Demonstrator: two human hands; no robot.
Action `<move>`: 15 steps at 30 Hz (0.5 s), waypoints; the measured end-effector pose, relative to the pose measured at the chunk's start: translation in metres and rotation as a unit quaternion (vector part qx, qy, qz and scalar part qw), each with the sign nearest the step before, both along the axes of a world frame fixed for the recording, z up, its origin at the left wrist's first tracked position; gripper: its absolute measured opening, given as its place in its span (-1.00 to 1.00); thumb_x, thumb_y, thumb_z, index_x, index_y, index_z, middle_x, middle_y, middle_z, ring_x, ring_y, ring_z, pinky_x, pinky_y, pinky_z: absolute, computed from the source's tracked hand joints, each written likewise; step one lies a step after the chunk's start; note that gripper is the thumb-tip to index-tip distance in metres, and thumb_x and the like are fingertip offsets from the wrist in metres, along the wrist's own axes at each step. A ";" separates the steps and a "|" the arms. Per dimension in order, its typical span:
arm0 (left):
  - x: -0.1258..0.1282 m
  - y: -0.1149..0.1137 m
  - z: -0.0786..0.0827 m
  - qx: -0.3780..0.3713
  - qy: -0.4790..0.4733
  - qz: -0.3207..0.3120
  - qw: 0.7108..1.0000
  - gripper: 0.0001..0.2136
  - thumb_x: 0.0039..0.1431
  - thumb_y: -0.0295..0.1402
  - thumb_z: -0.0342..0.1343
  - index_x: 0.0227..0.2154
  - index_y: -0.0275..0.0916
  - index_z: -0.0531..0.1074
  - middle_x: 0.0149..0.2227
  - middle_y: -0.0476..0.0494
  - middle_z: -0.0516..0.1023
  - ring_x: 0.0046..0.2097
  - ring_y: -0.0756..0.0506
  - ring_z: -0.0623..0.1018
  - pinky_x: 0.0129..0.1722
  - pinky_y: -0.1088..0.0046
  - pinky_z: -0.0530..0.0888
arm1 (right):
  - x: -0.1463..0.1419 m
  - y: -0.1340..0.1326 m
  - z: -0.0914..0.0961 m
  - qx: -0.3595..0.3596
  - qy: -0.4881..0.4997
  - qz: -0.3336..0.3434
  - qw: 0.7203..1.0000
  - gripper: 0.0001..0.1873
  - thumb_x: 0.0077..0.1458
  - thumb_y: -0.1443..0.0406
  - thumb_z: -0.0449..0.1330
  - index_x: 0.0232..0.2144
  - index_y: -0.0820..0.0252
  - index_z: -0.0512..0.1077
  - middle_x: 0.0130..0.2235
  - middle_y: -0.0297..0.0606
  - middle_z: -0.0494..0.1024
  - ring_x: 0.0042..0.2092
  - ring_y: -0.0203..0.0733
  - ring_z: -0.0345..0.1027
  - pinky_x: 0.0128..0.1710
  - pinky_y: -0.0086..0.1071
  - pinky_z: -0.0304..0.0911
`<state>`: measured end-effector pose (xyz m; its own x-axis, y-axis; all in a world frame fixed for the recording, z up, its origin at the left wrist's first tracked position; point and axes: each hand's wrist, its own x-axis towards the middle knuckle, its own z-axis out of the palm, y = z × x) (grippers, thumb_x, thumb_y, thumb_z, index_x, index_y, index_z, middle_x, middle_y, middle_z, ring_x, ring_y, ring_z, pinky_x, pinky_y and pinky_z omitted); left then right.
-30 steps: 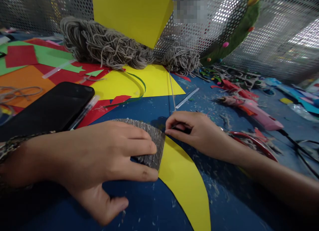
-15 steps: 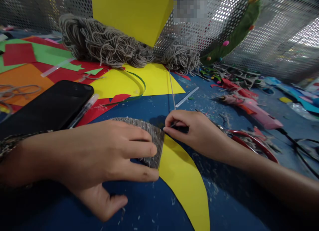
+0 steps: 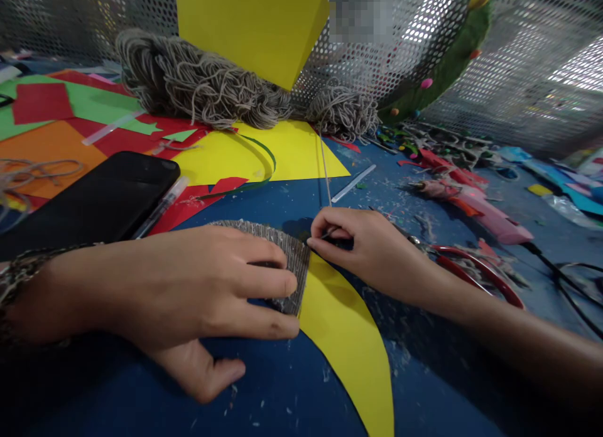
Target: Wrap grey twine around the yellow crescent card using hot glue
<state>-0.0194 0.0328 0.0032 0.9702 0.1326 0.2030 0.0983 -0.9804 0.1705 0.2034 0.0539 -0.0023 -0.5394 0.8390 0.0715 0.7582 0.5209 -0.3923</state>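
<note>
A curved yellow paper cutout (image 3: 351, 333) lies on the blue table, its upper part covered with rows of grey cord (image 3: 301, 261). My left hand (image 3: 207, 292) rests flat over the corded part, fingers apart and pressing on it, which hides much of that area. At the edge of the cord rows, my right hand (image 3: 351, 239) pinches a grey string (image 3: 326, 170) between thumb and forefinger. From that hand the string runs back toward a small tangled bundle of grey cord (image 3: 343, 110).
A black phone (image 3: 108, 198) and a pen lie at left beside coloured paper sheets. At right are a pink glue gun (image 3: 480, 211) with its cable and red-handled scissors (image 3: 475, 274) by my forearm. A large cord skein (image 3: 202, 79) sits behind, before a perforated metal screen.
Very little differs. My left thumb has shifted slightly up, and my right hand, still pinching the string, has moved a touch left.
</note>
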 end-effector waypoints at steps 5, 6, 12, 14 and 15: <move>-0.001 0.000 -0.001 0.008 -0.001 0.007 1.000 -0.64 -0.11 -0.35 0.10 -0.16 -0.15 0.45 -0.17 -0.12 0.48 -0.16 -0.21 0.46 -0.17 0.27 0.42 | 0.000 -0.001 0.001 -0.004 -0.006 -0.002 1.000 -0.88 0.05 0.28 0.11 -0.50 0.18 0.32 -0.54 -0.43 0.39 -0.52 -0.42 0.20 -0.52 -0.51 0.03; -0.002 0.000 -0.002 0.013 0.000 0.006 1.000 -0.64 -0.11 -0.34 0.09 -0.16 -0.15 0.44 -0.16 -0.13 0.48 -0.16 -0.21 0.46 -0.18 0.27 0.43 | 0.000 -0.001 0.001 -0.005 -0.007 -0.002 1.000 -0.88 0.06 0.27 0.11 -0.49 0.18 0.32 -0.54 -0.43 0.39 -0.52 -0.42 0.20 -0.52 -0.51 0.03; -0.007 0.001 -0.002 0.043 0.000 -0.011 0.999 -0.67 -0.04 -0.26 0.07 -0.16 -0.16 0.43 -0.18 -0.19 0.46 -0.20 -0.20 0.48 -0.24 0.28 0.46 | 0.002 -0.001 0.000 -0.004 -0.010 -0.004 1.000 -0.88 0.05 0.27 0.11 -0.49 0.17 0.31 -0.54 -0.42 0.38 -0.52 -0.41 0.19 -0.52 -0.51 0.02; -0.009 0.002 -0.002 0.048 -0.007 -0.013 0.999 -0.67 -0.03 -0.24 0.07 -0.16 -0.15 0.42 -0.18 -0.19 0.46 -0.21 -0.18 0.48 -0.25 0.30 0.46 | 0.002 -0.001 0.000 -0.003 -0.012 -0.002 1.000 -0.88 0.05 0.27 0.11 -0.49 0.17 0.31 -0.55 -0.43 0.37 -0.53 -0.41 0.18 -0.53 -0.51 0.01; -0.009 0.002 -0.003 0.048 -0.010 -0.012 0.999 -0.67 -0.03 -0.23 0.07 -0.16 -0.15 0.42 -0.19 -0.18 0.46 -0.22 -0.18 0.48 -0.25 0.31 0.46 | 0.002 -0.001 0.000 -0.003 -0.013 -0.001 1.000 -0.88 0.05 0.27 0.10 -0.48 0.17 0.31 -0.55 -0.43 0.37 -0.53 -0.41 0.18 -0.53 -0.51 0.01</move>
